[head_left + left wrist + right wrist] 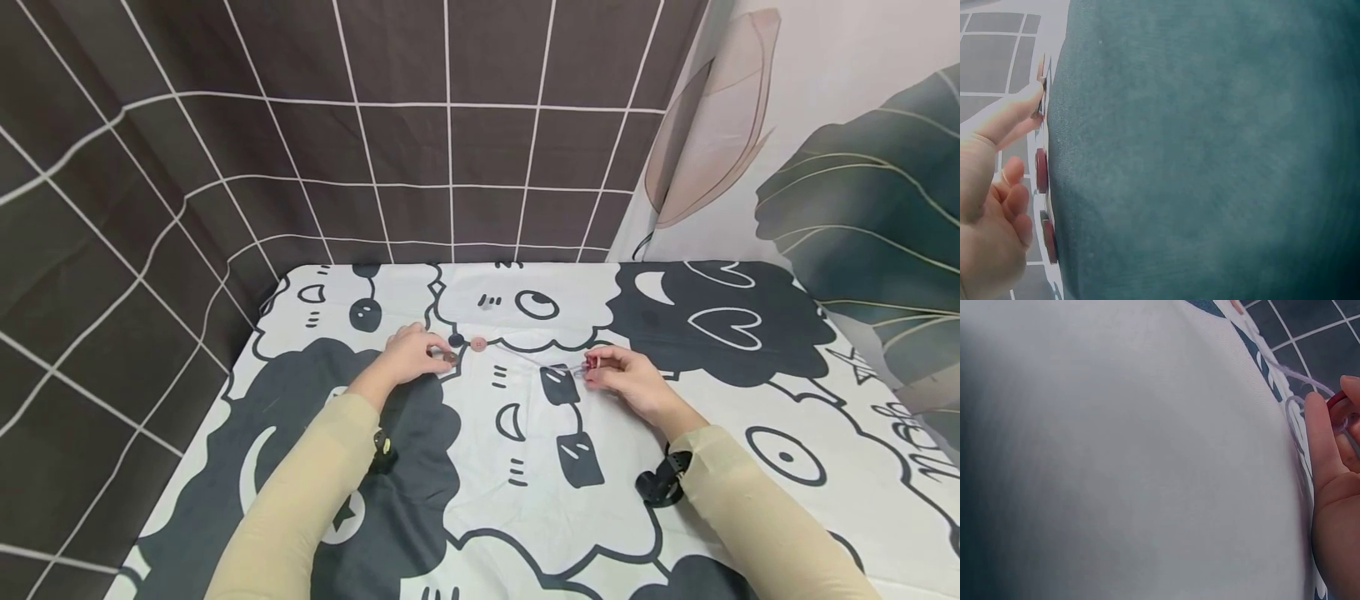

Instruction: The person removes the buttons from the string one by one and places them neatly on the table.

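Note:
My left hand (408, 357) pinches a small brownish button (450, 357) between thumb and fingertips, just above the patterned cloth. In the left wrist view the thumb hides much of it. Beside those fingertips are a dark button (456, 340) and a pink button (478, 342). A thin pale purple string (525, 358) runs from the pink button across to my right hand (626, 382). That hand pinches a red button (1336, 399), with the string (1300, 376) looping around its fingertips. In the left wrist view two reddish discs (1041, 170) appear edge-on below the thumb.
A black and white cartoon cloth (480, 517) covers the surface under both hands. Dark grid-patterned fabric (397, 142) hangs behind and at the left. A leaf-print wall or curtain (862, 183) stands at the right. Each wrist wears a black strapped device (663, 482).

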`<state>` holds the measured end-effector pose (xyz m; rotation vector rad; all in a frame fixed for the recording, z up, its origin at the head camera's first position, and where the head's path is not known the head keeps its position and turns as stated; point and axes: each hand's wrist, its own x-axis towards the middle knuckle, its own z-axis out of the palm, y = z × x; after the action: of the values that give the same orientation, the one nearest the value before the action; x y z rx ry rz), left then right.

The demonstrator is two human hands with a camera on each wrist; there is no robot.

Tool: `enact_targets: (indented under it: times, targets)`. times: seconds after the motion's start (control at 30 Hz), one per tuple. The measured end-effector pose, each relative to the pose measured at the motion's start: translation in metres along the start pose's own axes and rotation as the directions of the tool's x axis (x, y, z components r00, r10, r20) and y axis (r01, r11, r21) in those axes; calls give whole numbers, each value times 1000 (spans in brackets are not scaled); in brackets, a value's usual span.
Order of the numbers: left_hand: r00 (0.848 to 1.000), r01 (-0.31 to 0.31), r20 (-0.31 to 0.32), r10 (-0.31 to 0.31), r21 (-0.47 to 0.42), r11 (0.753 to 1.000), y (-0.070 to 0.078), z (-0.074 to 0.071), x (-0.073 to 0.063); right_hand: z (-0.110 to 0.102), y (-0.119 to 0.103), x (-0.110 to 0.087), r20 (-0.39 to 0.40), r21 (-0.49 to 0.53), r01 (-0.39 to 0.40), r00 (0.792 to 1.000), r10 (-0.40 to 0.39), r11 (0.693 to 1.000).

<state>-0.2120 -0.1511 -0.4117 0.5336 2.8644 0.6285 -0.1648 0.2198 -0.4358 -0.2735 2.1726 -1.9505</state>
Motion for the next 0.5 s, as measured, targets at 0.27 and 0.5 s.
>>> enact_targets:
  times: [0.27, 0.5]
  targets:
    - [999, 29, -33, -33, -99, 995, -1, -1, 4, 1, 0, 1, 3, 11, 6, 1000, -6, 1000]
    - [998, 19, -48, -31, -219, 976, -1, -1, 6, 0, 1, 5, -5, -11, 11, 1000, -11, 1000]
